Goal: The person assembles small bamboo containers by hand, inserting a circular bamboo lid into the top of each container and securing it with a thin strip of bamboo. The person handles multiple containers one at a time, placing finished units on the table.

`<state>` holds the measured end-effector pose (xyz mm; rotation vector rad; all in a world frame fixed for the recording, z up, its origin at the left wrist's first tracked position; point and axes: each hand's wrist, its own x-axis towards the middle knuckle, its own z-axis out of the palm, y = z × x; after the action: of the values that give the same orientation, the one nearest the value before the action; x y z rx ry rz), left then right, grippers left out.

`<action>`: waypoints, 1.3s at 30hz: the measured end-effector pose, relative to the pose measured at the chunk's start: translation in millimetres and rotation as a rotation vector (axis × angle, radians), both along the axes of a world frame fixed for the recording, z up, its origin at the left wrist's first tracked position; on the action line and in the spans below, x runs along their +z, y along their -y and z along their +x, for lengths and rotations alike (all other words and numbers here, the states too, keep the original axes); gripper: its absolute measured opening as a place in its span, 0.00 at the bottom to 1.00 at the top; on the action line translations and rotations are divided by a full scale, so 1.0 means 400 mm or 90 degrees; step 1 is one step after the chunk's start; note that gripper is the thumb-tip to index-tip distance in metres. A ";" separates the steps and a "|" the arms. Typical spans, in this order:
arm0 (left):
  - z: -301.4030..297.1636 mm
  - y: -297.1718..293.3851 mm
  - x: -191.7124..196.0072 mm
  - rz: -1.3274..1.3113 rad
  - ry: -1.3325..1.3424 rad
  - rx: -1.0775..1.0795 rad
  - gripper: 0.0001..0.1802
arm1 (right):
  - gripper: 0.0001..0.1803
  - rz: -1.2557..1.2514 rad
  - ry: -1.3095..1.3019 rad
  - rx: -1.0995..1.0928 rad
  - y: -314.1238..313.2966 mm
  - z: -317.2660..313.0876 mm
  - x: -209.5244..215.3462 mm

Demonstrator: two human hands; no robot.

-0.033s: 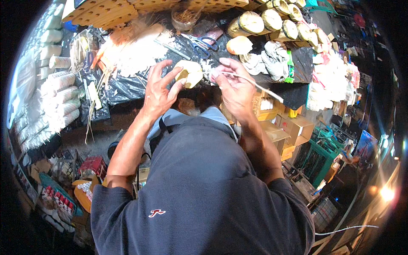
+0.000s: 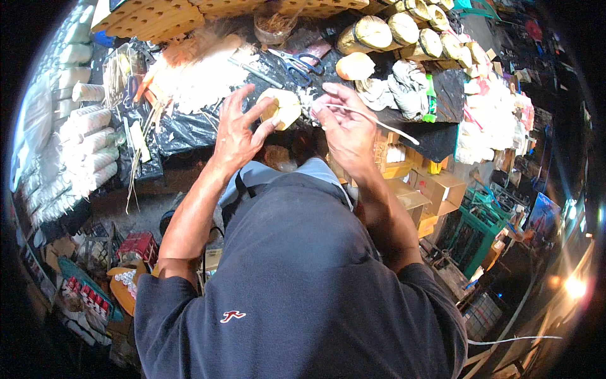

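My left hand (image 2: 238, 129) has its thumb and forefinger closed on the near-left edge of a short, pale yellow roll-shaped piece (image 2: 285, 108). A dark opening or hollow shows in that piece by the fingertips. To its right, my right hand (image 2: 346, 123) pinches a thin white cord (image 2: 385, 125). The cord's loose end trails out to the right past the knuckles. Its other end, between the fingertips and the yellow piece, is too blurred and bright to make out. Both hands are above the near edge of the black-covered worktable (image 2: 183, 140).
Beyond the hands lie blue-handled scissors (image 2: 298, 68), a metal rod (image 2: 255, 71) and glaring white powder or scraps (image 2: 202, 79). Gold-wrapped rolls (image 2: 372, 35), a grey cloth (image 2: 407, 88) and a green bottle (image 2: 430, 98) stand at the right. White bundles (image 2: 95, 145) are stacked left; cardboard boxes (image 2: 435, 189) sit below right.
The cord's loose end has shifted slightly up and to the left, and my right hand has turned a little. My left hand and the yellow piece are almost unmoved.
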<state>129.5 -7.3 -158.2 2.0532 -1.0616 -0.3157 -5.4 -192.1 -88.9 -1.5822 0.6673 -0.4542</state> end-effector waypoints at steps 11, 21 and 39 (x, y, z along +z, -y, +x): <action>-0.022 0.019 -0.043 0.100 -0.051 0.079 0.37 | 0.24 -0.292 -0.061 0.129 -0.004 0.044 -0.060; -0.019 0.017 -0.048 0.093 -0.071 0.053 0.43 | 0.26 -0.370 -0.080 0.196 -0.003 0.068 -0.065; -0.058 -0.022 -0.156 -0.070 -0.495 0.247 0.15 | 0.30 0.293 -0.061 0.021 0.073 0.004 -0.309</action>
<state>106.4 1.3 -220.4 1.7376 -0.1997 -0.7499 -4.0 -221.2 -212.3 -1.1812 0.7557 -0.1814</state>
